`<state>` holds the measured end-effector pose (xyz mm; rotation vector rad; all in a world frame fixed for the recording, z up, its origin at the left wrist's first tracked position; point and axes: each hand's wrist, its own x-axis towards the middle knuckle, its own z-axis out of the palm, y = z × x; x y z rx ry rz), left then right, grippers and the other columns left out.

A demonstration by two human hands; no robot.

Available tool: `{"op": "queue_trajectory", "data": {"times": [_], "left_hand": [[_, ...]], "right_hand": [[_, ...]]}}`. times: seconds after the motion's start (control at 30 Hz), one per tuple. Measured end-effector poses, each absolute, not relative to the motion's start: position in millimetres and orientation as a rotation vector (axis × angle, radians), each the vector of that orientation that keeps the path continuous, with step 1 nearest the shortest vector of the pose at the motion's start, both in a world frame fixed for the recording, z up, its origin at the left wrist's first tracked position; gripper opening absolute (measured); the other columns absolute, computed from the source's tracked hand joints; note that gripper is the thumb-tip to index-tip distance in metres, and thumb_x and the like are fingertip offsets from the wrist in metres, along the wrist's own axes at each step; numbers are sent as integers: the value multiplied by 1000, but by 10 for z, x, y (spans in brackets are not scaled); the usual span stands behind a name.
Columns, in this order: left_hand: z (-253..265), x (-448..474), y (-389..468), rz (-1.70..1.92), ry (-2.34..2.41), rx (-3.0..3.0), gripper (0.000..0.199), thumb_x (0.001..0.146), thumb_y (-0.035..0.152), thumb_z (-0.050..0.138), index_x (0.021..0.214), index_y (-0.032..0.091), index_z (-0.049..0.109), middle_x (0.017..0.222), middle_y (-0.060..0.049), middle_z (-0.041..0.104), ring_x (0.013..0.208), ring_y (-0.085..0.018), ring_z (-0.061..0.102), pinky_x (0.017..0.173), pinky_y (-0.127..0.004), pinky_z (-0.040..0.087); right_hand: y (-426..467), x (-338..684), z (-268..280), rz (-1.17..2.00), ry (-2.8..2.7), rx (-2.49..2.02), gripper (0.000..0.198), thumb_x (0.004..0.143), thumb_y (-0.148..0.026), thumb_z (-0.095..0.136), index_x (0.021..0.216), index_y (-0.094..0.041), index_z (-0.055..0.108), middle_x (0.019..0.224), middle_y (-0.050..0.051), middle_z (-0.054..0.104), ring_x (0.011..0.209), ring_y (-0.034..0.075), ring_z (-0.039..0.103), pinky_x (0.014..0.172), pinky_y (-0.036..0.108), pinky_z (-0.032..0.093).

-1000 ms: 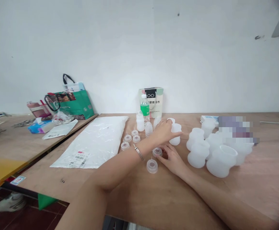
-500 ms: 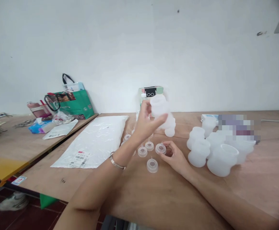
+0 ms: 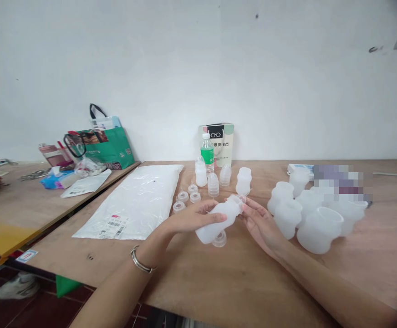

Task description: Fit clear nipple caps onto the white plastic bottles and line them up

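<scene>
My left hand is wrapped round a frosted white bottle with a narrow waist, held tilted so its mouth points up and to the right. The fingers of my right hand pinch a clear ring cap against that mouth; whether it is seated I cannot tell. Below the bottle a loose ring cap lies partly hidden. Several more ring caps rest left of my hands. Behind them stand clear dome-topped pieces and another frosted bottle.
Several frosted bottles are grouped on the right of the wooden table. A large white mailer lies left. Against the wall are a green-labelled water bottle and a paper bag. A green bag stands far left.
My left hand has brought the bottle down and tilted it. My right hand has lifted the ring cap off the table to the bottle's mouth.
</scene>
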<state>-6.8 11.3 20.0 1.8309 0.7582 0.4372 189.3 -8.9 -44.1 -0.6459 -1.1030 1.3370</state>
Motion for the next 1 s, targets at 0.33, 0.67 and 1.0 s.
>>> {"op": "queue_trajectory", "data": {"times": [0.33, 0.67, 1.0], "left_hand": [[-62, -57, 74, 436, 516, 1435, 56, 75, 57, 54, 113, 16, 51, 81, -7, 60, 68, -16, 59, 59, -26, 44], [-48, 54, 4, 748, 669, 1814, 41, 74, 36, 65, 107, 16, 53, 97, -5, 57, 87, -15, 53, 76, -26, 43], [-24, -11, 78, 1096, 779, 1674, 41, 81, 41, 55, 113, 17, 47, 106, -8, 57, 92, -18, 54, 74, -28, 45]], "right_hand": [[-213, 1896, -385, 1283, -1262, -604, 35, 81, -33, 60, 116, -29, 57, 118, 4, 62, 114, 22, 52, 101, 41, 37], [-237, 1835, -370, 1121, -1243, -656, 23, 74, -35, 67, 91, -30, 52, 112, 0, 61, 103, 19, 56, 80, 31, 49], [-302, 1934, -277, 1027, -1117, -564, 31, 87, -44, 44, 111, -29, 57, 77, 2, 72, 104, 23, 60, 103, 47, 29]]}}
